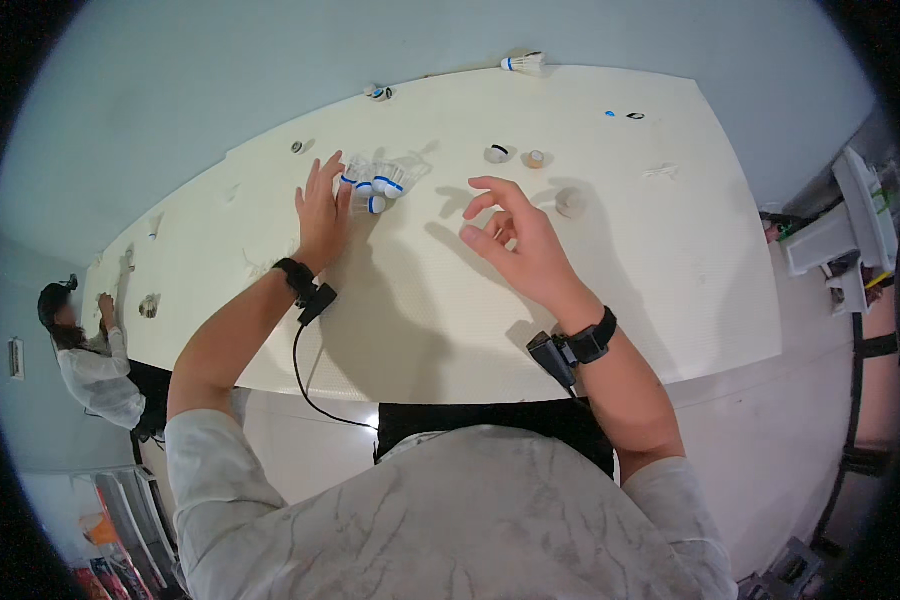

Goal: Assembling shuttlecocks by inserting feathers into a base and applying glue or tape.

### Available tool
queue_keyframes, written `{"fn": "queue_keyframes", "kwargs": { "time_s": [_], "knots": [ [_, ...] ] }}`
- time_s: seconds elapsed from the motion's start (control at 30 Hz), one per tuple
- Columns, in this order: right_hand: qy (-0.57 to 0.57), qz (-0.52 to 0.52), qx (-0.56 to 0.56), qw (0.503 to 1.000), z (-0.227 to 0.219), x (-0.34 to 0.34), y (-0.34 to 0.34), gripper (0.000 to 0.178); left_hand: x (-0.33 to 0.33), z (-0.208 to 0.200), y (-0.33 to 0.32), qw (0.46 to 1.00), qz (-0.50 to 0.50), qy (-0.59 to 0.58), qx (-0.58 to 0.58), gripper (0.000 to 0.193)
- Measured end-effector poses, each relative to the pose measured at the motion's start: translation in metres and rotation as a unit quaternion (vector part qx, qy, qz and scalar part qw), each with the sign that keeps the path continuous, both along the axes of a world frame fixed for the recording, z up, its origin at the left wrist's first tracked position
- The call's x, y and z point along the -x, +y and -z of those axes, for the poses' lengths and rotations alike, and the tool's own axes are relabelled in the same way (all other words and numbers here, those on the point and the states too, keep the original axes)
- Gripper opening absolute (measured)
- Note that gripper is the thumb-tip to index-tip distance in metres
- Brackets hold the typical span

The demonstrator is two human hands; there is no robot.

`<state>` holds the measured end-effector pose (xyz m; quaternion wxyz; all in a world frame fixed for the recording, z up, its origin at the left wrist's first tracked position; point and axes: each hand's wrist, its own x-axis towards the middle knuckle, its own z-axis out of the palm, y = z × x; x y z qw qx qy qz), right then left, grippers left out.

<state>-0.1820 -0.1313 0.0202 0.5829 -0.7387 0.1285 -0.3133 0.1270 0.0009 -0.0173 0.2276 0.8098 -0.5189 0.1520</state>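
Note:
A cluster of shuttlecocks (pixel 387 185) with white corks and blue bands lies on the pale table (pixel 670 300), left of the middle. My left hand (pixel 324 212) rests along the cluster's left side, its fingers stretched out and apart. Whether its fingertips touch the shuttlecocks, I cannot tell. My right hand (pixel 518 240) hovers over the table, thumb and index finger apart and the other fingers loosely bent, with nothing visible in it. Just right of it sits a pale round piece (pixel 571 203). Beyond its fingers are a white round piece with a black band (pixel 497 154) and a small tan-topped roll (pixel 535 159).
Another shuttlecock (pixel 523 64) lies at the table's far edge. Small blue (pixel 610 114) and black rings (pixel 636 116) and white scraps (pixel 660 171) are at the right. A co-worker (pixel 95 370) is at the far left end. A black cable (pixel 310 390) hangs from my left wrist.

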Motion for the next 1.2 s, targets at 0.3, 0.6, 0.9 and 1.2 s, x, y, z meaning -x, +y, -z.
{"fn": "queue_keyframes", "kwargs": {
  "time_s": [0.3, 0.6, 0.9, 1.2],
  "knots": [
    [-0.004, 0.011, 0.007, 1.0, -0.005, 0.001, 0.0, 0.05, 0.038, -0.018, -0.031, 0.987, 0.159, 0.015, -0.007, 0.025],
    [-0.006, 0.009, 0.015, 1.0, -0.006, 0.007, -0.004, 0.051, 0.058, -0.027, -0.104, 0.99, 0.132, -0.026, -0.042, 0.026],
    [0.003, 0.006, -0.006, 1.0, -0.006, 0.005, -0.001, 0.048, 0.056, -0.026, -0.216, 0.992, 0.123, -0.009, -0.017, 0.029],
    [0.008, 0.005, 0.03, 1.0, -0.008, 0.008, -0.002, 0.047, -0.01, -0.06, -0.202, 0.977, 0.113, 0.09, 0.159, 0.028]
  ]
}}
